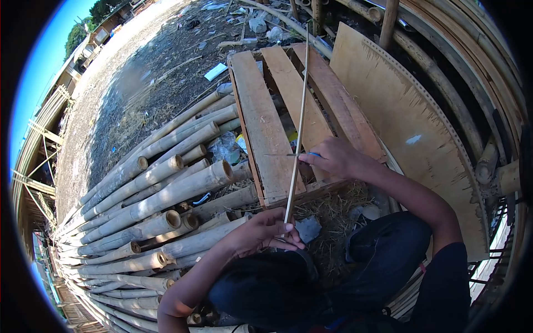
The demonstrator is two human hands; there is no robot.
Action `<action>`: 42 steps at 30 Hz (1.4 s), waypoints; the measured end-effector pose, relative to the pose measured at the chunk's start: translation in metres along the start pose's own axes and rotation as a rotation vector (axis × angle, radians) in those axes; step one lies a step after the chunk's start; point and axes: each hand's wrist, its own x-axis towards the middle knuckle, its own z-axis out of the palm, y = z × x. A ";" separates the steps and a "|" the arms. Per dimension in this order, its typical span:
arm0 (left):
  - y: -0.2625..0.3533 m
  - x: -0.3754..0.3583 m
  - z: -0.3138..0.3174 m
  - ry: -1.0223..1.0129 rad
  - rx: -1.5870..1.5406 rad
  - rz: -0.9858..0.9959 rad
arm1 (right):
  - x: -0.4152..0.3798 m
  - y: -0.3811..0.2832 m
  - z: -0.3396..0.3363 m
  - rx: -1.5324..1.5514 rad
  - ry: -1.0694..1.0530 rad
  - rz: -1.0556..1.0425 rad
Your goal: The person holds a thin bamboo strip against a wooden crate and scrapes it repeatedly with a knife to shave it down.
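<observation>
A long thin bamboo strip (300, 125) slants upward across a slatted wooden pallet (257, 97). Its lower end is pinched in my left hand (270, 229), between thumb and fingers. My right hand (333, 158) is closed around the blue handle of a knife (283, 155). The thin blade points left and crosses the strip over the pallet's near part. Whether the blade touches the strip cannot be made out.
Many bamboo poles (189, 188) lie stacked at the left, their cut ends toward the pallet. A plywood sheet (400, 122) leans at the right beside more poles. Straw and a grey stone (308, 228) lie near my knees. Litter is scattered beyond the pallet.
</observation>
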 end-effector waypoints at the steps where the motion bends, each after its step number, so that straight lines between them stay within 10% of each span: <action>1: -0.001 -0.002 0.002 -0.024 -0.015 -0.003 | 0.004 0.009 -0.003 -0.075 0.118 -0.021; 12: -0.004 0.005 -0.005 -0.056 -0.063 0.055 | -0.005 -0.012 -0.008 -0.032 -0.085 0.041; 18: -0.004 0.002 -0.003 0.008 -0.029 0.047 | 0.006 0.017 -0.020 -0.093 0.204 0.275; 24: -0.002 -0.001 -0.001 0.008 -0.030 0.023 | -0.015 -0.047 0.000 0.119 -0.116 0.096; 30: -0.006 -0.003 0.000 -0.014 -0.051 0.022 | 0.009 -0.005 0.006 -0.133 0.102 -0.151; 36: -0.003 -0.014 0.004 -0.050 -0.080 0.023 | 0.021 0.051 -0.021 -0.205 0.333 0.194; 42: -0.005 -0.014 0.005 0.089 0.029 0.013 | -0.006 -0.023 0.004 -0.006 -0.049 -0.010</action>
